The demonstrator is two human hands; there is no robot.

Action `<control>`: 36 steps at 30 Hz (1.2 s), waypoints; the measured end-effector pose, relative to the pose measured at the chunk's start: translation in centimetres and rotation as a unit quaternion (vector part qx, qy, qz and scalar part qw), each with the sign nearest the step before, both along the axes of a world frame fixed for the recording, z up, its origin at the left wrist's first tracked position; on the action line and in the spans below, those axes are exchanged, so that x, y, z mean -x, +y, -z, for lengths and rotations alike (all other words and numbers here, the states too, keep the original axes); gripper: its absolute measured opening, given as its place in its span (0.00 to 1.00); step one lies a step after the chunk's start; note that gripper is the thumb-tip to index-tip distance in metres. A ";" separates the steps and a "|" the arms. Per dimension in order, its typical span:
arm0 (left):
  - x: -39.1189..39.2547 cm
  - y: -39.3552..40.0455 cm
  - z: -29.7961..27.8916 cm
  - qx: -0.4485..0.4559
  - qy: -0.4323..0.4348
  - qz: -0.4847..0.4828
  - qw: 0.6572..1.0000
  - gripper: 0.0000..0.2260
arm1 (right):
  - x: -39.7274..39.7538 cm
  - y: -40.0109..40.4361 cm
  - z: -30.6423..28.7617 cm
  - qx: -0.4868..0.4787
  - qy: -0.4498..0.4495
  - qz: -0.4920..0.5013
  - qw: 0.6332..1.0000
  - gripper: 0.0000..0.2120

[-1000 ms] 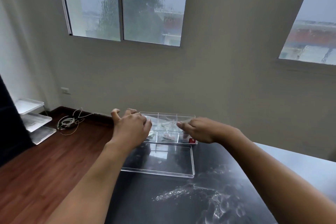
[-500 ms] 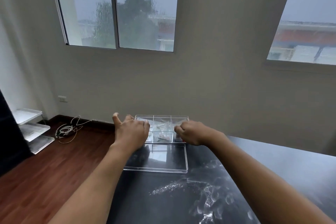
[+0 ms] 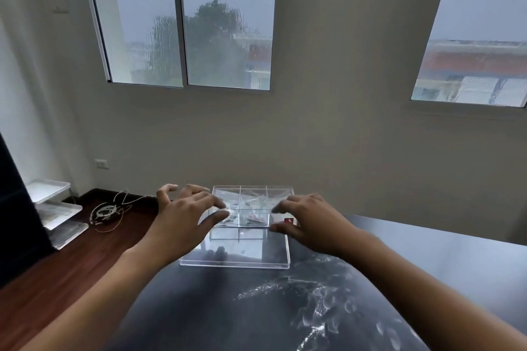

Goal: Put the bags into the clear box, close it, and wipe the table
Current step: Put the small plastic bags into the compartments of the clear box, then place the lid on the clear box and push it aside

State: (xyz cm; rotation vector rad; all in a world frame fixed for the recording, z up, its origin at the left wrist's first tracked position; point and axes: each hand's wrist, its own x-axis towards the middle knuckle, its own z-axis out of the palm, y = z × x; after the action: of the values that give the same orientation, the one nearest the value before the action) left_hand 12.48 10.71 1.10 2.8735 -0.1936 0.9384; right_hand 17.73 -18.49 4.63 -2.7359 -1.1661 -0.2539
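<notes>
The clear box (image 3: 281,190) stands open at the far edge of the dark table (image 3: 445,259), split into several compartments. Small bags (image 3: 254,218) lie in its middle compartments, and a small red item (image 3: 288,220) shows at its right end. The flat clear lid (image 3: 242,258) lies on the table just in front of the box. My left hand (image 3: 185,218) hovers at the box's left end, fingers spread, thumb near the front corner. At the right end my right hand (image 3: 312,222) has its fingers apart. Neither hand visibly holds anything.
White streaks (image 3: 313,305) mark the near part of the tabletop. Left of the table, on the wooden floor (image 3: 57,279), lie a coil of cable (image 3: 107,212) and stacked white trays (image 3: 54,208). A wall with windows rises right behind the box.
Both hands were curled over the box's ends; now their fingers have spread and lifted off. The view has tilted upward slightly.
</notes>
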 end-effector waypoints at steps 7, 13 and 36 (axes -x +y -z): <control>4.7 2.6 2.7 0.015 0.109 0.080 0.991 0.16 | 1.8 -0.7 1.2 0.052 0.064 -0.072 0.994 0.18; 6.0 1.6 3.1 0.011 0.115 0.092 0.989 0.05 | 2.1 0.0 1.2 0.000 0.120 -0.094 0.988 0.13; 8.3 0.3 -4.2 0.178 0.079 0.195 0.961 0.05 | 3.0 -2.3 -4.2 -0.318 0.135 -0.149 0.927 0.05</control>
State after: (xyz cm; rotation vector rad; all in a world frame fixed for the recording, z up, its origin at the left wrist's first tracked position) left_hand 4.20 10.98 5.27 2.4361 -0.4980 0.5951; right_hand 14.75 -20.77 8.87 -1.9363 -1.1475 -0.1691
